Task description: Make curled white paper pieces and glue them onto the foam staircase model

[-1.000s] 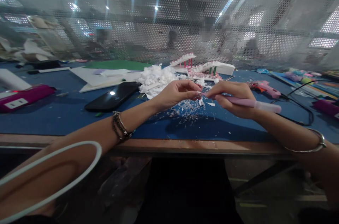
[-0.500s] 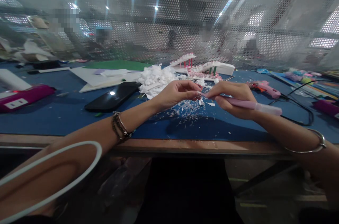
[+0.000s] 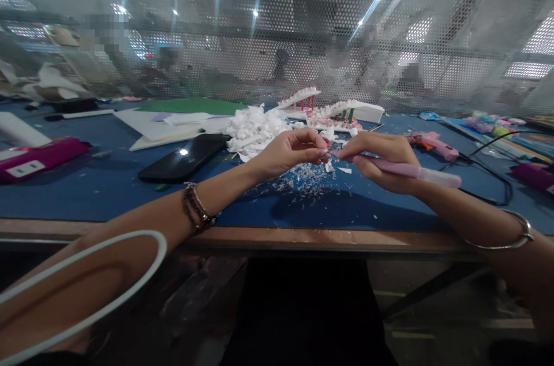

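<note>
Little shift over the last second, so fine work looks ongoing: left hand (image 3: 288,152) pinched closed, contents too small to tell, front-right of the white scrap pile (image 3: 255,128); right hand (image 3: 385,152), farther right, curled round the pink pen-like tool (image 3: 396,169), tip toward left fingertips.

Single view, camera on your head, facing forward and down across blue bench (image 3: 242,211). Your left hand (image 3: 291,152) and right hand (image 3: 386,149) show mid-frame, at close range. Wooden front edge (image 3: 303,235) runs across below them; your dark-clothed lap (image 3: 307,308) at bottom centre, seen from above; perforated screen (image 3: 294,2) fills top, farther off.
</note>
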`<control>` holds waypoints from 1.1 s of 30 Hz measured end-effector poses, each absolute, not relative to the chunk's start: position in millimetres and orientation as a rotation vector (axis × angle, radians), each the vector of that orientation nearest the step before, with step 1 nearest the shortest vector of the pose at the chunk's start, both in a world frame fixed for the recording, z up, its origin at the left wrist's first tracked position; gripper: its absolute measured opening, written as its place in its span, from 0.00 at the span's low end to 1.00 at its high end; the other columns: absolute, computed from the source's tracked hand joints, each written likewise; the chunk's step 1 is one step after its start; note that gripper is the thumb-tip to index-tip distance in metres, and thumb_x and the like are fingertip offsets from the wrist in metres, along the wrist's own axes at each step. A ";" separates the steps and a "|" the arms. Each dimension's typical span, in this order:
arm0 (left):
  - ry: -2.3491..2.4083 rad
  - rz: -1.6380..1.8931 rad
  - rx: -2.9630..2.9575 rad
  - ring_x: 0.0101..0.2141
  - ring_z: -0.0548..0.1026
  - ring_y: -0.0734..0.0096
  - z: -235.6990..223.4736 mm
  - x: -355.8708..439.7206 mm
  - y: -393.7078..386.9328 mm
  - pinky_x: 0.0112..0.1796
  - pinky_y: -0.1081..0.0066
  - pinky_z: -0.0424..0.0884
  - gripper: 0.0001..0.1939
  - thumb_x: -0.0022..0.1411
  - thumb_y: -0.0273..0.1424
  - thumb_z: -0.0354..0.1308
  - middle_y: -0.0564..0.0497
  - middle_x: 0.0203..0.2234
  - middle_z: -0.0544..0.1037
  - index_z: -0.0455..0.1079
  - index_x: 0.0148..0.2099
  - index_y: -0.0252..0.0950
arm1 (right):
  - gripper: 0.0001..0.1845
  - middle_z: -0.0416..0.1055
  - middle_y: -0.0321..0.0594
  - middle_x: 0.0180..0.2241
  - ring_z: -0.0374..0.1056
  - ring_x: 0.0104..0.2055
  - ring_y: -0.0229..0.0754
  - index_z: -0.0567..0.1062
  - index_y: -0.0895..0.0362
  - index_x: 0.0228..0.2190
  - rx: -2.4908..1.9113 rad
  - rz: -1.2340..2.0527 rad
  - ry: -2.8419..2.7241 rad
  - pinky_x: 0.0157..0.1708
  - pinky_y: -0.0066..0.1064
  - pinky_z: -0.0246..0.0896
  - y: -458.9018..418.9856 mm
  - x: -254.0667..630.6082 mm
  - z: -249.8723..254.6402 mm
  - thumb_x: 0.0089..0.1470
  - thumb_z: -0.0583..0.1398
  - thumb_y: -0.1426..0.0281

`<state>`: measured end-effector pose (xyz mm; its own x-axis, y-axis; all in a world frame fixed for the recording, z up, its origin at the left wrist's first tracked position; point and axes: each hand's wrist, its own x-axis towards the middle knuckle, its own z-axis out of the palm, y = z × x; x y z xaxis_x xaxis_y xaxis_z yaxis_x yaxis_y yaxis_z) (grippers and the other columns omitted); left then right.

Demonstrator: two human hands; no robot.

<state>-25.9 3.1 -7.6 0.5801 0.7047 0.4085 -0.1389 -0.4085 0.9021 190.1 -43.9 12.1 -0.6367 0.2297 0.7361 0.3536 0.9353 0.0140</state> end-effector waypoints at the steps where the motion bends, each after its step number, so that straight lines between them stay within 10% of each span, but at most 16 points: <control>1: 0.471 1.001 1.762 0.30 0.72 0.79 -7.7 -25.9 3.0 0.34 0.76 0.70 0.11 0.49 0.31 0.66 0.51 0.34 0.74 0.68 0.32 0.33 | 0.09 0.75 0.38 0.30 0.70 0.31 0.32 0.74 0.59 0.34 -0.407 -0.194 -2.292 0.33 0.25 0.64 -44.1 190.0 12.3 0.55 0.53 0.75; 33: 0.498 0.992 1.781 0.28 0.71 0.80 -5.9 -26.4 1.1 0.32 0.77 0.70 0.11 0.50 0.32 0.65 0.52 0.32 0.73 0.67 0.32 0.33 | 0.09 0.75 0.38 0.30 0.70 0.32 0.33 0.74 0.59 0.34 -0.453 -0.157 -2.271 0.34 0.26 0.64 -41.8 189.3 10.3 0.55 0.54 0.74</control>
<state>-26.4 1.1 -5.9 0.5791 0.7113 0.3983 -0.1055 -0.4191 0.9018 189.3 -41.8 10.3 -0.6175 0.2713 0.7383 0.3705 0.9283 -0.0312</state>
